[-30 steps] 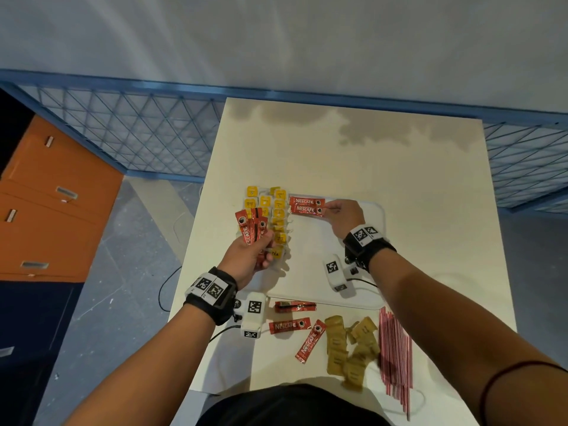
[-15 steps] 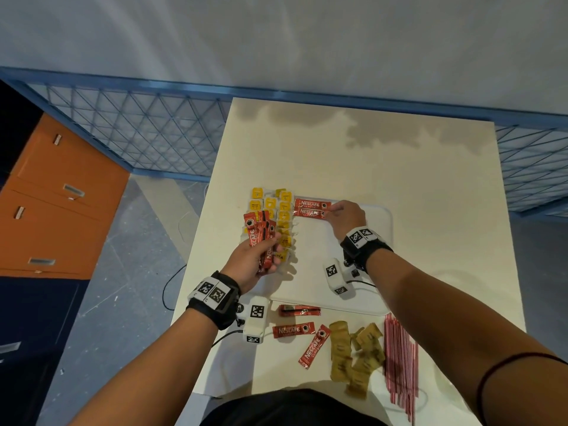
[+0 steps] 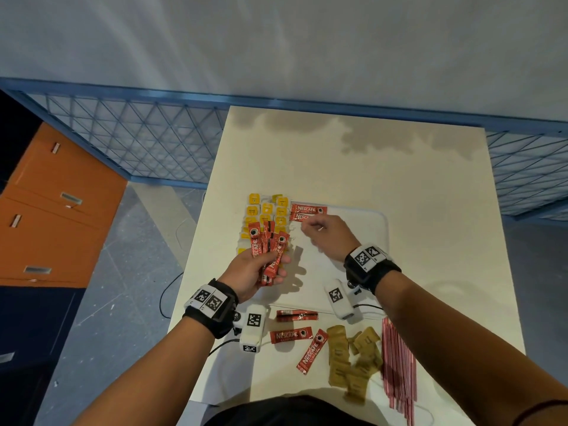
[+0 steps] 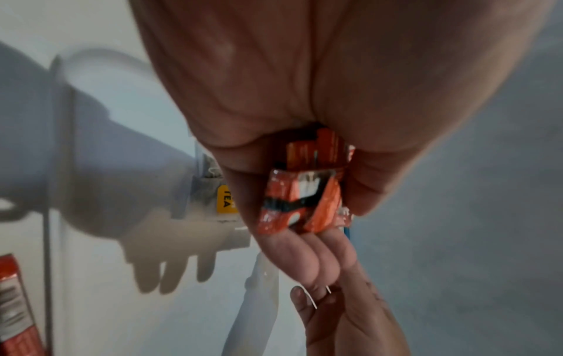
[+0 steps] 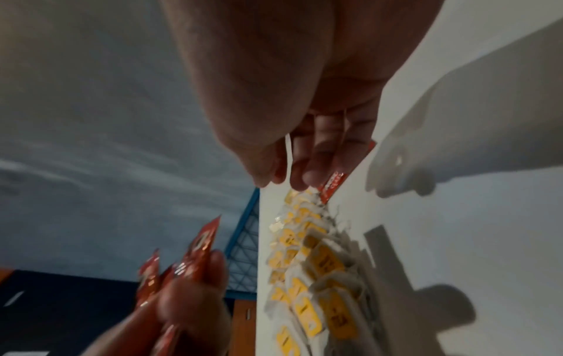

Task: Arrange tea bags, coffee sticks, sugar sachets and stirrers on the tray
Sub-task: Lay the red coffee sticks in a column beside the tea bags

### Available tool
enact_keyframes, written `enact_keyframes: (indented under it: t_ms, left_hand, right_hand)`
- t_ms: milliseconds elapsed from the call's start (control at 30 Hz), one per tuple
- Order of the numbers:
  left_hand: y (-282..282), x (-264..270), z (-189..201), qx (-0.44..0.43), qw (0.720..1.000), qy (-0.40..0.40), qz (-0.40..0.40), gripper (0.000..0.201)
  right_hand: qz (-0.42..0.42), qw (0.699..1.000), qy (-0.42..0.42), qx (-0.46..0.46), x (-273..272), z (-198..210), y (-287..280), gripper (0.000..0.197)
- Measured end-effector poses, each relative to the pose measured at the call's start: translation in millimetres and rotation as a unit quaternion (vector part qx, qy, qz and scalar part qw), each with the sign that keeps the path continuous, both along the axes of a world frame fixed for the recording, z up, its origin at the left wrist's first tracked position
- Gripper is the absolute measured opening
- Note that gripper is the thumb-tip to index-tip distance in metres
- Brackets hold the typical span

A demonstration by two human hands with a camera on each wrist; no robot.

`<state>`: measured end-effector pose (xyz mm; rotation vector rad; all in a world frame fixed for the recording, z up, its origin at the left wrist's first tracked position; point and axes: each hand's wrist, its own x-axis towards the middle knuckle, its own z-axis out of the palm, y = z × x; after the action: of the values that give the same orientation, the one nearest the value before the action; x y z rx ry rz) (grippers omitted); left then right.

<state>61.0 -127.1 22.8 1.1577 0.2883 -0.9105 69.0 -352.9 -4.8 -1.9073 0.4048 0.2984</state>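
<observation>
My left hand (image 3: 266,269) grips a fanned bunch of red coffee sticks (image 3: 268,251), held above the tray's left edge; the left wrist view shows the coffee sticks' ends (image 4: 300,200) between thumb and fingers. Two coffee sticks (image 3: 308,212) lie side by side at the far left of the white tray (image 3: 367,241). My right hand (image 3: 316,231) hovers just in front of them with loosely curled fingers (image 5: 310,168), holding nothing. Yellow tea bags (image 3: 266,210) lie in rows along the tray's left side, also seen as tea bags (image 5: 320,277) in the right wrist view.
On the table in front of the tray lie three loose coffee sticks (image 3: 291,335), a heap of brown sugar sachets (image 3: 350,361) and a bundle of red stirrers (image 3: 399,373). The table's left edge (image 3: 196,241) drops to the floor; an orange cabinet (image 3: 55,210) stands at the left.
My right hand has let go of the second coffee stick on the tray and drawn back towards my left hand. The left hand's bunch has moved slightly right.
</observation>
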Motion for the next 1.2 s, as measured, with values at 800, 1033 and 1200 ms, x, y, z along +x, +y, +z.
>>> enact_keyframes:
  t_ms: [800,1033,1200]
  left_hand:
    - [4.4,-0.9,-1.5,0.097,0.994,-0.04,0.017,0.024]
    - [0.7,-0.5,-1.5,0.027,0.997,0.035,0.066,0.032]
    - [-0.8,-4.0,4.0,0.038,0.997,0.034,0.049,0.036]
  right_hand:
    - [-0.024,0.996,0.012,0.088,-39.9,23.3,-12.3,0.008]
    - [-0.135,0.988,0.04,0.061,-9.7,11.7,-25.6,0.016]
    - [-0.166,0.98,0.104,0.036,-1.9,-22.1,-19.8,0.014]
